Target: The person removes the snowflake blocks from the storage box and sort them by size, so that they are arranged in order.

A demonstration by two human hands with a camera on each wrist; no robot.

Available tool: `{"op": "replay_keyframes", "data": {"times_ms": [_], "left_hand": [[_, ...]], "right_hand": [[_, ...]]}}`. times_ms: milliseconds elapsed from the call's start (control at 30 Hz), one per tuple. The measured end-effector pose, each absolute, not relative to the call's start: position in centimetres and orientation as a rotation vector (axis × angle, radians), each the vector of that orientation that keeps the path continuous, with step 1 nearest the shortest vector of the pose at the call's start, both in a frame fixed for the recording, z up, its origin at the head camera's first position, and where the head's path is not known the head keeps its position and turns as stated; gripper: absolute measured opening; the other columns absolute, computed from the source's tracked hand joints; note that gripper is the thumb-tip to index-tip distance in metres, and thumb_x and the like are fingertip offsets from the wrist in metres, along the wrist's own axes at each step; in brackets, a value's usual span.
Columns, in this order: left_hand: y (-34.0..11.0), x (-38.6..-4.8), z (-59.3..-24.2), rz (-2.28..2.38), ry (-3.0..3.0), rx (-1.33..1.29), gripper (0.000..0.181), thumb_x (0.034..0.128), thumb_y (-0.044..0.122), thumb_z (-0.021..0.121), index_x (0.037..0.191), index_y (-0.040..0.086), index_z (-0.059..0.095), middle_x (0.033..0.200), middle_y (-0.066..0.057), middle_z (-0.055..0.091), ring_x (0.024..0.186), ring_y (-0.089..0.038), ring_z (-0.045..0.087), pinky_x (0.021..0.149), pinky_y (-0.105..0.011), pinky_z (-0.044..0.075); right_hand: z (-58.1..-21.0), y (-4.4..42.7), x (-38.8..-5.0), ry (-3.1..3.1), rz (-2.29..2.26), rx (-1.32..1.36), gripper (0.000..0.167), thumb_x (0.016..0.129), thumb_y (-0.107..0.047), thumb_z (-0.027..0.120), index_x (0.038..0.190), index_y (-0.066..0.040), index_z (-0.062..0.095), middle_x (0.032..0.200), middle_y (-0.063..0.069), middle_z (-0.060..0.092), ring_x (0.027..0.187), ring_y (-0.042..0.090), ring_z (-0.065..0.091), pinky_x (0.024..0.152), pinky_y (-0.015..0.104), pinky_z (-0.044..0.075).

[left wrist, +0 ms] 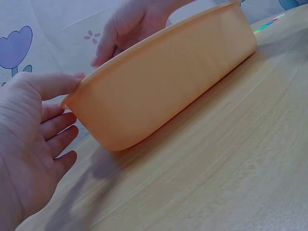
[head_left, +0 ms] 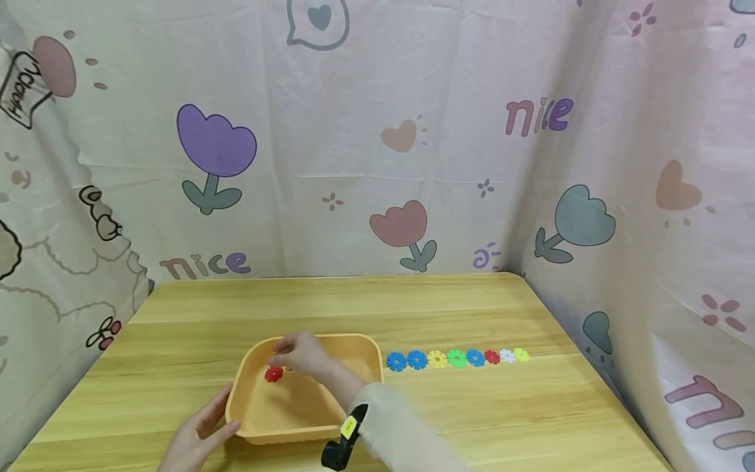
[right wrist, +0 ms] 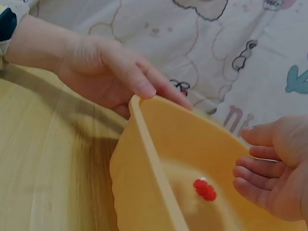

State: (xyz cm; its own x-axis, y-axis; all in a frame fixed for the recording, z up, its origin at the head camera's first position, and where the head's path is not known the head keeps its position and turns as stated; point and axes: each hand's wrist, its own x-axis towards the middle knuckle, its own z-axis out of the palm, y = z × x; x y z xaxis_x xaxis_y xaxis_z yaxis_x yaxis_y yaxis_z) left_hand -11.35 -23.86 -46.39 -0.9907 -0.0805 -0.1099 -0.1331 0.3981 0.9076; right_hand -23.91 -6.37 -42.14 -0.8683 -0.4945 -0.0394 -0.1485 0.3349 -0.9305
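A yellow-orange plastic tub (head_left: pixel 283 435) rests on the table. My left hand (head_left: pixel 197 429) holds its left corner, with the thumb on the rim and the fingers beside the outer wall, as the left wrist view shows. Inside lies a red flower-shaped notched disc (right wrist: pixel 205 189), with a small whitish bit showing behind it. Over the tub hovers my right hand (head_left: pixel 303 354), its fingers loosely bent above the red disc. In the right wrist view nothing shows between those fingers (right wrist: pixel 257 173). Part of the tub's floor is hidden by the right arm.
To the right of the tub runs a row of flat notched discs: blue (head_left: pixel 396 361), yellow (head_left: pixel 437 359), green (head_left: pixel 457 358), red (head_left: pixel 492 356), white (head_left: pixel 507 355) and yellow-green (head_left: pixel 521 354). Printed cloth (head_left: pixel 330 131) hangs behind and beside the wood-grain table (head_left: pixel 330 301).
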Motion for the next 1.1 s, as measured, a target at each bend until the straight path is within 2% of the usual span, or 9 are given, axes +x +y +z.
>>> {"op": "replay_keyframes", "data": {"times_ms": [200, 333, 433, 567, 667, 733, 900, 1100], "left_hand": [[-23.8, -11.3, -46.6, 1.732, 2.589, -0.158, 0.070, 0.0883, 0.027, 0.064, 0.143, 0.000, 0.030, 0.142, -0.018, 0.034, 0.121, -0.018, 0.037, 0.082, -0.013, 0.042], [-23.8, -11.2, -47.0, 1.772, 2.594, -0.123, 0.069, 0.0881, 0.024, 0.064, 0.142, -0.002, 0.031, 0.142, -0.019, 0.033, 0.113, 0.003, 0.038, 0.082, -0.011, 0.041], [-23.8, -11.1, -47.3, 1.809, 2.605, -0.099, 0.067, 0.0878, 0.020, 0.065, 0.141, -0.003, 0.033, 0.140, -0.018, 0.033, 0.105, 0.014, 0.036, 0.082, -0.012, 0.041], [-23.9, -11.1, -47.4, 1.829, 2.604, -0.109, 0.066, 0.0875, 0.020, 0.065, 0.141, -0.002, 0.034, 0.137, -0.008, 0.035, 0.103, 0.017, 0.036, 0.082, -0.012, 0.041], [-23.9, -11.2, -47.4, 1.852, 2.595, -0.099, 0.065, 0.0881, 0.018, 0.064, 0.141, -0.003, 0.033, 0.137, -0.008, 0.035, 0.103, 0.017, 0.037, 0.081, -0.012, 0.041], [-23.9, -11.2, -47.4, 1.867, 2.599, -0.079, 0.064, 0.0883, 0.015, 0.064, 0.141, -0.005, 0.033, 0.138, -0.016, 0.034, 0.103, 0.017, 0.038, 0.080, -0.012, 0.042], [-24.0, -11.3, -47.4, 1.861, 2.605, -0.065, 0.063, 0.0886, 0.013, 0.063, 0.140, -0.006, 0.032, 0.139, -0.020, 0.033, 0.103, 0.017, 0.038, 0.080, -0.012, 0.042], [-24.0, -11.3, -47.2, 1.819, 2.599, -0.101, 0.066, 0.0885, 0.018, 0.064, 0.142, -0.004, 0.031, 0.141, -0.021, 0.032, 0.107, 0.011, 0.039, 0.080, -0.012, 0.043]], "right_hand": [[-43.1, -7.5, -24.1, 2.456, -1.434, -0.535, 0.022, 0.077, -0.012, 0.076, 0.094, -0.001, 0.070, 0.076, -0.002, 0.066, 0.067, 0.003, 0.057, 0.061, 0.016, 0.046], [-43.6, -7.6, -23.9, 2.530, -1.286, -0.572, 0.028, 0.077, -0.016, 0.076, 0.101, -0.002, 0.069, 0.085, -0.001, 0.068, 0.075, 0.002, 0.058, 0.066, 0.014, 0.045], [-44.0, -7.6, -23.9, 2.570, -1.178, -0.614, 0.033, 0.078, -0.017, 0.075, 0.107, -0.003, 0.068, 0.092, -0.001, 0.069, 0.084, 0.003, 0.060, 0.072, 0.014, 0.045], [-44.4, -7.8, -24.0, 2.645, -0.981, -0.720, 0.036, 0.079, -0.022, 0.074, 0.112, -0.007, 0.068, 0.100, -0.004, 0.069, 0.093, 0.002, 0.058, 0.079, 0.013, 0.043], [-44.6, -7.9, -23.9, 2.684, -0.869, -0.790, 0.034, 0.080, -0.023, 0.073, 0.112, -0.010, 0.069, 0.098, -0.008, 0.068, 0.087, -0.001, 0.057, 0.077, 0.011, 0.042], [-44.8, -8.0, -23.7, 2.691, -0.839, -0.814, 0.033, 0.080, -0.022, 0.073, 0.111, -0.012, 0.069, 0.094, -0.010, 0.069, 0.083, -0.003, 0.056, 0.075, 0.010, 0.041], [-45.1, -8.2, -23.5, 2.714, -0.805, -0.888, 0.030, 0.075, -0.015, 0.077, 0.104, -0.012, 0.071, 0.082, -0.012, 0.067, 0.071, -0.008, 0.052, 0.067, 0.006, 0.038], [-45.4, -8.1, -23.6, 2.782, -0.667, -0.967, 0.021, 0.067, -0.009, 0.079, 0.086, -0.013, 0.071, 0.068, -0.013, 0.062, 0.062, -0.006, 0.047, 0.059, 0.004, 0.035]]}}
